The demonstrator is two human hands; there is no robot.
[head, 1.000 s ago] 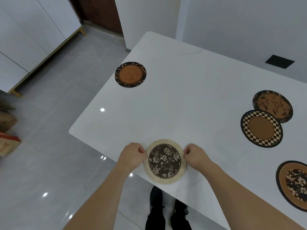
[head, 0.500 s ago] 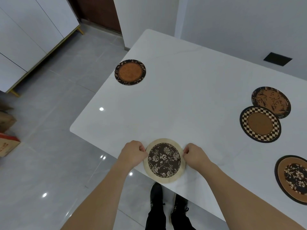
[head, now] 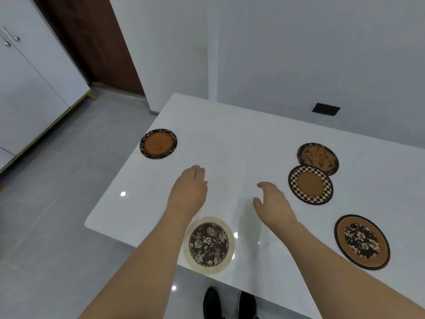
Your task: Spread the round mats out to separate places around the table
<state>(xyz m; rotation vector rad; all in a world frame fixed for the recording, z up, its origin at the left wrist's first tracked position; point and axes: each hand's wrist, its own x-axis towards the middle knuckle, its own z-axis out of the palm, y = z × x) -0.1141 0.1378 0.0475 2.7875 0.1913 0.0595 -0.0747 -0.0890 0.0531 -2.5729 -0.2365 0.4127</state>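
A cream-rimmed mat with a dark floral centre lies flat at the near edge of the white table, overhanging it a little. My left hand and my right hand hover above the table beyond that mat, fingers relaxed, holding nothing. A dark-rimmed orange mat lies at the far left edge. On the right, a checkered-rim mat overlaps a brown mat with dark markings. A brown mat with a floral centre lies at the near right.
A black rectangular socket plate sits in the table's far right part. White walls stand behind the table, white cabinets and a brown door to the left. My shoes show below the table's near edge.
Both hands have let go of the cream floral mat and moved forward over the table. The camera has tilted up, showing more wall.
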